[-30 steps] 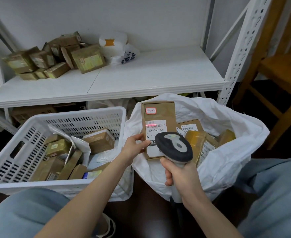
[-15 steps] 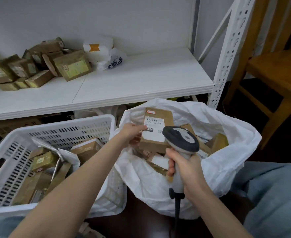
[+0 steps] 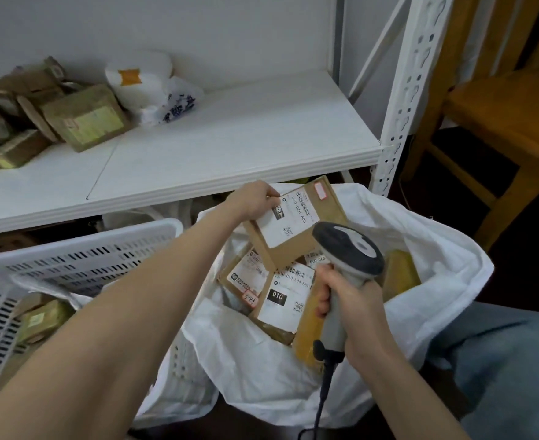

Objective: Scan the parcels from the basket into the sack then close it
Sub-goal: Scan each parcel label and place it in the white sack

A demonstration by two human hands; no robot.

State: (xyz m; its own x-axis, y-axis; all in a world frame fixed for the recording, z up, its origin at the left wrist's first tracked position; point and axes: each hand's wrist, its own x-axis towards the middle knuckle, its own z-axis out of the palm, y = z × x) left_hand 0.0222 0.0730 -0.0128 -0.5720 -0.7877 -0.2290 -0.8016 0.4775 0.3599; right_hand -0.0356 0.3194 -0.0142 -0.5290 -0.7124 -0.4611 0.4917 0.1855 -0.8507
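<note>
At centre frame, over the open sack (image 3: 436, 271), I see the left hand (image 3: 255, 201) pinching a tilted parcel (image 3: 296, 223) while the right hand (image 3: 353, 306) grips the scanner (image 3: 347, 249).

Head camera, forward and down, close above sack (image 3: 436, 265)

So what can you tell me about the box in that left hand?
The box is flat brown cardboard with a white printed label, barcodes, a black patch and a small pink sticker. It is tilted over the open white sack, above other parcels. The left hand pinches its upper-left edge.
</note>
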